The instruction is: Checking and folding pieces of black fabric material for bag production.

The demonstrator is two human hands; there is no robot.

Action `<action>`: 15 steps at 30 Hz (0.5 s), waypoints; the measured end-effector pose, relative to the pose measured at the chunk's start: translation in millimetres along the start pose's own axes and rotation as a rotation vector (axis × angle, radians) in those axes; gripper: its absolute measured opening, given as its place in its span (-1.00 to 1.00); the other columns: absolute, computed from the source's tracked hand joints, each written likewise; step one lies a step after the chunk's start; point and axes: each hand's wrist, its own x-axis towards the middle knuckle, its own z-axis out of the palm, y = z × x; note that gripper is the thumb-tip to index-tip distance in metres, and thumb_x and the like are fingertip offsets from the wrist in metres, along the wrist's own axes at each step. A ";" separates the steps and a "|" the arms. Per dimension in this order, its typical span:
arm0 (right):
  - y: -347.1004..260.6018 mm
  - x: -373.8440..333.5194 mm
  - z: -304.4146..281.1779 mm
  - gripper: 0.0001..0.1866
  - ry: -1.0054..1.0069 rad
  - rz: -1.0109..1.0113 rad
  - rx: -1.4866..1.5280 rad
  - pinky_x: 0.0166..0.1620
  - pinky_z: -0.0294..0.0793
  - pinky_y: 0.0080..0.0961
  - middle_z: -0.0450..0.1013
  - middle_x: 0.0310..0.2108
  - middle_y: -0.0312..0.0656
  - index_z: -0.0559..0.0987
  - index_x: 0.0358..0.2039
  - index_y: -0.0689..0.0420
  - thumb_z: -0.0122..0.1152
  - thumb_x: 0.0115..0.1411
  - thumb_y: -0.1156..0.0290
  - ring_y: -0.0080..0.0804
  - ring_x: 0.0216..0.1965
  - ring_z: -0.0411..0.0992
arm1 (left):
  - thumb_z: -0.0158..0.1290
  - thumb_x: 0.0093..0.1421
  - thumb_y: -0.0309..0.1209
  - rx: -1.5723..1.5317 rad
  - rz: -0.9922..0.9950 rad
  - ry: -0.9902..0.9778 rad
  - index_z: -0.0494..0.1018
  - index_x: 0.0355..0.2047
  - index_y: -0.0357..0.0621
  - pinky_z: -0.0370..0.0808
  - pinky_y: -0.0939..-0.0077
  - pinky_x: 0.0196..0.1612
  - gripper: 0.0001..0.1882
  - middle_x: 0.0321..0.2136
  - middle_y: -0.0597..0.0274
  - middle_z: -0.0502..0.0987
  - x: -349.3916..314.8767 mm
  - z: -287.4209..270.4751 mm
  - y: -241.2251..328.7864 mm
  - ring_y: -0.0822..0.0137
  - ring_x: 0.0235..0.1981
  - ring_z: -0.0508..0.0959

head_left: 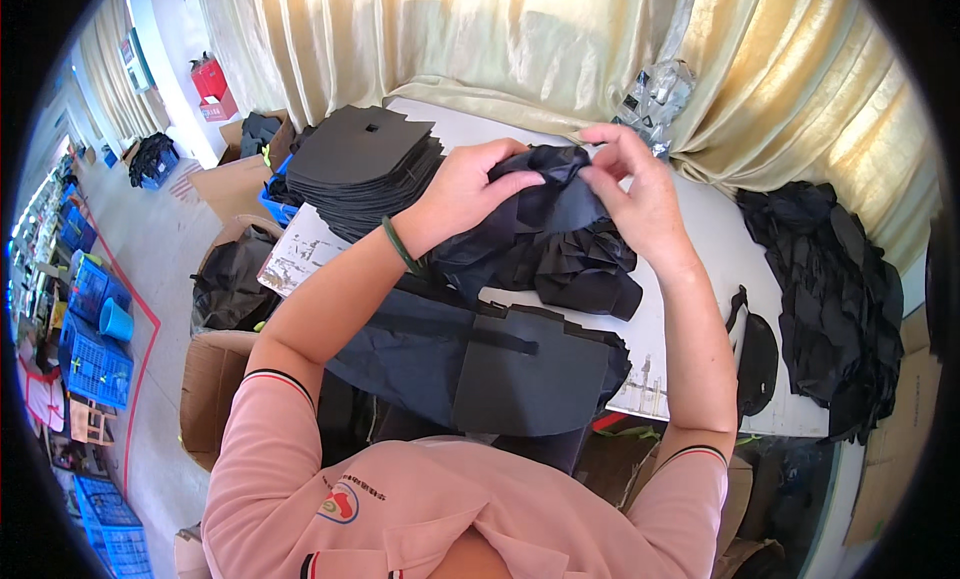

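Above the white table, a piece of thin black fabric is held up and bunched between my two hands. My left hand, with a dark green band at its wrist, grips the bunched upper edge between thumb and fingers. On the opposite side, my right hand pinches the same fabric with its thumb and a finger, the index finger raised. Folded black pieces lie just under the fabric. Closest to my body, a flat black panel rests on dark cloth at the table's near edge.
A tall stack of black panels stands at the table's far left. To the right are a heap of black fabric pieces and a small black pouch. Cardboard boxes crowd the left side; curtains hang behind.
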 end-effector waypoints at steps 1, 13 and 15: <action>-2.2 0.8 -4.4 -0.68 0.005 -0.001 0.001 -0.17 0.41 -0.49 0.40 -0.41 -0.30 0.51 -0.09 0.08 0.28 0.11 0.57 -0.51 -0.34 0.37 | 0.20 0.19 -0.43 -0.047 -0.035 -0.008 0.52 -0.24 -0.30 0.47 0.59 -0.29 -0.80 -0.47 0.29 0.57 -0.2 -0.6 -1.3 0.57 -0.42 0.49; -30.0 -12.4 34.7 -0.54 0.170 -0.018 -0.058 -0.33 0.51 -0.50 0.50 -0.44 -0.16 0.42 -0.16 0.16 0.48 0.03 0.29 -0.40 -0.48 0.50 | 0.17 0.19 -0.38 0.032 0.127 -0.011 0.53 -0.16 -0.23 0.54 0.36 -0.24 -0.76 -0.37 0.00 0.60 -14.5 11.3 30.1 0.00 -0.32 0.62; -28.9 -9.9 31.3 -0.53 0.207 -0.010 -0.053 -0.30 0.52 -0.48 0.51 -0.41 -0.13 0.42 -0.15 0.16 0.48 0.02 0.31 -0.37 -0.46 0.52 | 0.16 0.21 -0.38 -0.055 0.081 0.004 0.53 -0.14 -0.23 0.52 0.41 -0.23 -0.75 -0.34 0.03 0.61 -16.1 13.6 32.2 0.13 -0.32 0.63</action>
